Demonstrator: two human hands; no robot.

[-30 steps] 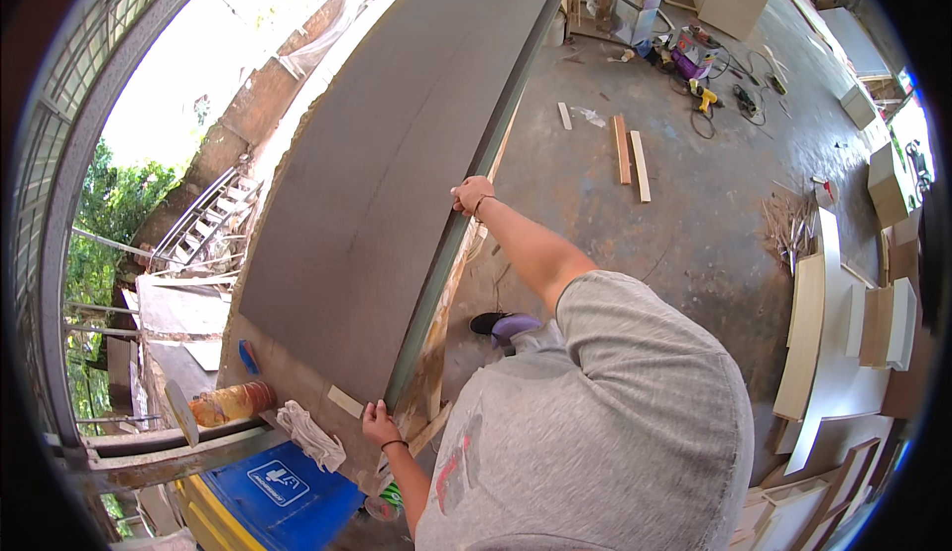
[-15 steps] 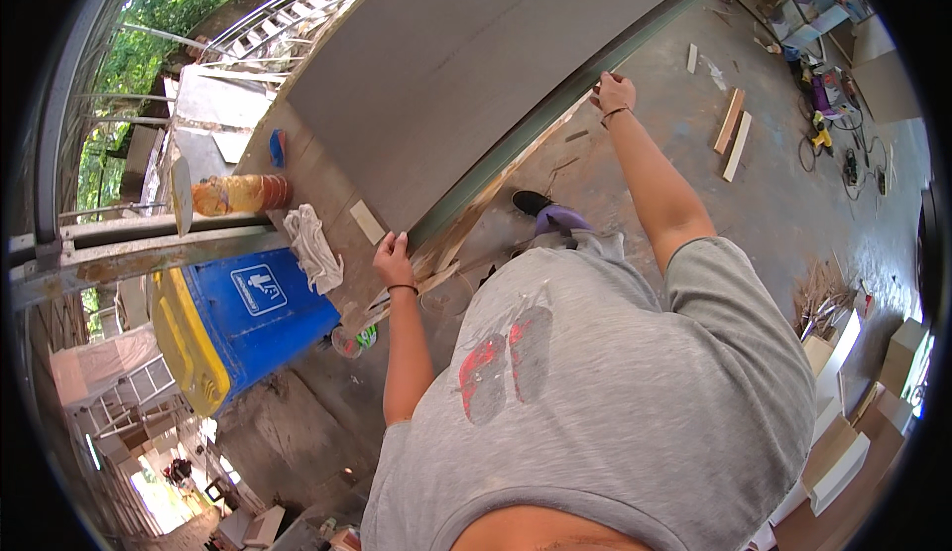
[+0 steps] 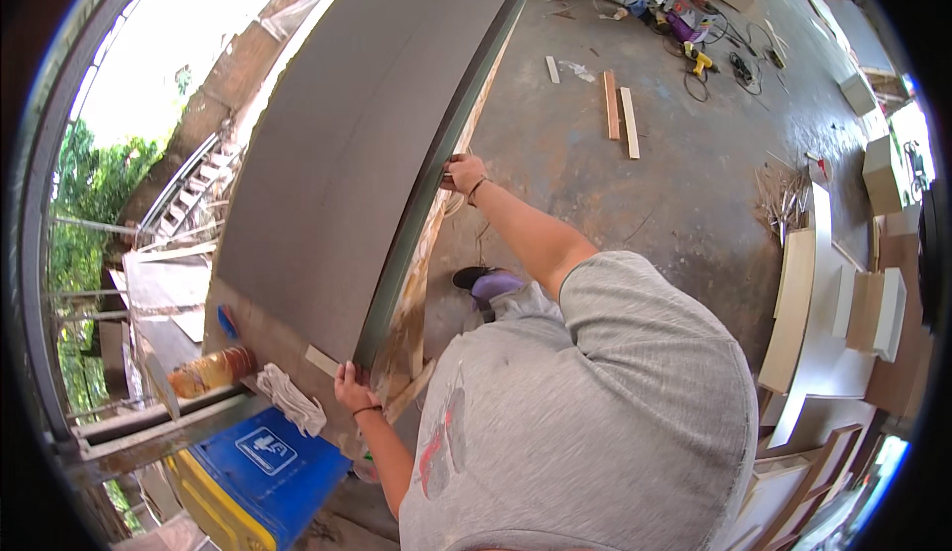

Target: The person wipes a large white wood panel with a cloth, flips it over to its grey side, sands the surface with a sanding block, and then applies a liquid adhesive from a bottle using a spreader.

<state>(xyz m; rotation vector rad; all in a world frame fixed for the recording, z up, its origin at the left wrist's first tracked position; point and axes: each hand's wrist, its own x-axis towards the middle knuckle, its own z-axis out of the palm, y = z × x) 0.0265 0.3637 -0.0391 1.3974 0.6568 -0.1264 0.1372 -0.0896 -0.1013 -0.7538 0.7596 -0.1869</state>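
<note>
A large grey panel (image 3: 327,134) lies on the bench, with a dark green strip (image 3: 402,248) running along its long edge. My left hand (image 3: 354,389) is closed at the near end of the strip, thumb and fingers curled at the corner. Farther along the same edge, my right hand (image 3: 463,174) pinches the strip, its fingertips partly hidden against the edge. Next to my left hand a short pale wood piece (image 3: 320,360) lies on the bench top.
Left of the bench are an orange-brown bottle (image 3: 213,372), a white cloth (image 3: 290,400) and a blue bin (image 3: 268,472) with a yellow rim. On the floor lie two wood strips (image 3: 611,105), a yellow power drill (image 3: 699,58) and cables. Boards (image 3: 793,313) are stacked at right.
The view has turned, so the panel's edge now runs more steeply and both hands appear farther left. My right hand seems slightly closer to my left along the edge; both stay at the strip.
</note>
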